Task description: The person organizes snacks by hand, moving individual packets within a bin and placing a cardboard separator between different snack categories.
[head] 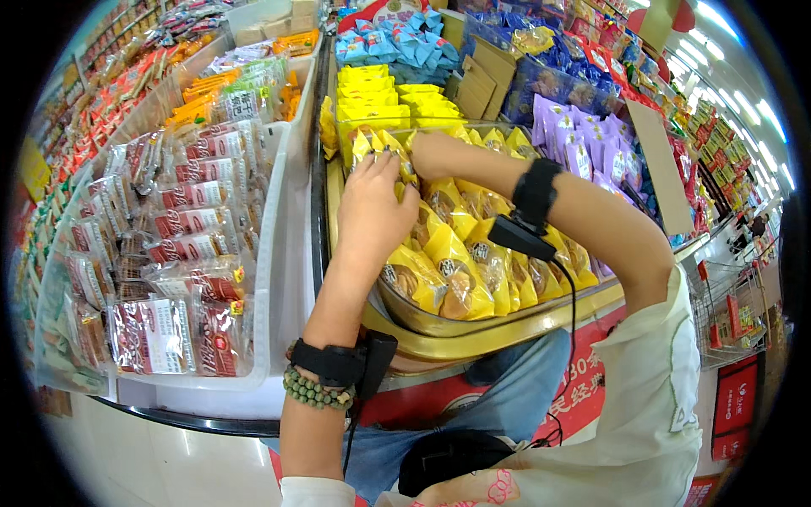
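Note:
Yellow packets with clear windows [456, 279], each showing a round brown baked snack, stand in rows in a clear plastic bin [405, 312] before me. My left hand [377, 209] reaches over the bin's left side, its fingertips down on packets at the far left. Close beside it, my right hand [436, 155] is bent inward with curled fingers among the same packets. The packets hide the right fingertips, so any grip there is unclear. Whether the left fingers pinch a packet is also hidden. Both wrists wear black straps with small devices; green beads circle the left wrist.
A gold ledge [481, 342] edges the bin. Left stands a translucent bin [272, 253] of red-and-white snack packs [190, 222]. Beyond are bright yellow packets [374, 95], blue packets [396, 47] and a cardboard piece [485, 79]. Purple packets [580, 139] and a shopping cart [728, 310] are right.

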{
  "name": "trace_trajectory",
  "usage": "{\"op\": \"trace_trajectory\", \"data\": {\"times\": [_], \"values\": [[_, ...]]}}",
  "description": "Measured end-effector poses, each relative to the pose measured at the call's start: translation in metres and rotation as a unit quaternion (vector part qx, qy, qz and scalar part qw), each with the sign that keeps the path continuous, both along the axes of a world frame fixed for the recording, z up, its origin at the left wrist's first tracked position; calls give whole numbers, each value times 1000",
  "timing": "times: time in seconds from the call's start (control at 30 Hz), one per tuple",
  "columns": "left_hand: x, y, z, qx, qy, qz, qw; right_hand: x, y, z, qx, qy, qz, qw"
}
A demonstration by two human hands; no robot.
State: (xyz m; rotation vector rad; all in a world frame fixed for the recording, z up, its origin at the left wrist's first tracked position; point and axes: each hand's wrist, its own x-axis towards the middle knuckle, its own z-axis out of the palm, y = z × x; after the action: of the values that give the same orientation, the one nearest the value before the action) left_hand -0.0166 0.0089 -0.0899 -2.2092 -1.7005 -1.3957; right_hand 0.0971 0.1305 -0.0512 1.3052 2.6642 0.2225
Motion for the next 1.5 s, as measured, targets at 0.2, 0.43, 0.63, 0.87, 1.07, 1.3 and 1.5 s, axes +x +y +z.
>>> {"op": "trace_trajectory", "data": {"times": [0.2, 0.43, 0.63, 0.87, 1.07, 1.3, 1.5], "values": [[-3, 2, 0, -8, 29, 12, 999, 1, -20, 7, 11, 18, -61, 998], [-4, 1, 5, -69, 29, 1, 997, 7, 0, 8, -21, 81, -55, 995], [-2, -1, 8, -83, 37, 2, 996, 47, -5, 32, -123, 154, 94, 976], [-5, 7, 23, -162, 31, -20, 986, 37, -33, 15, -66, 40, 51, 996], [-10, 9, 5, -87, 29, -13, 996, 59, -24, 43, -57, 193, 111, 973], [-6, 6, 5, -88, -3, -33, 996, 126, 55, 109, 224, 365, -52, 902], [-9, -1, 5, -92, -5, -20, 996, 139, 88, 127, 285, 397, -280, 826]]}}
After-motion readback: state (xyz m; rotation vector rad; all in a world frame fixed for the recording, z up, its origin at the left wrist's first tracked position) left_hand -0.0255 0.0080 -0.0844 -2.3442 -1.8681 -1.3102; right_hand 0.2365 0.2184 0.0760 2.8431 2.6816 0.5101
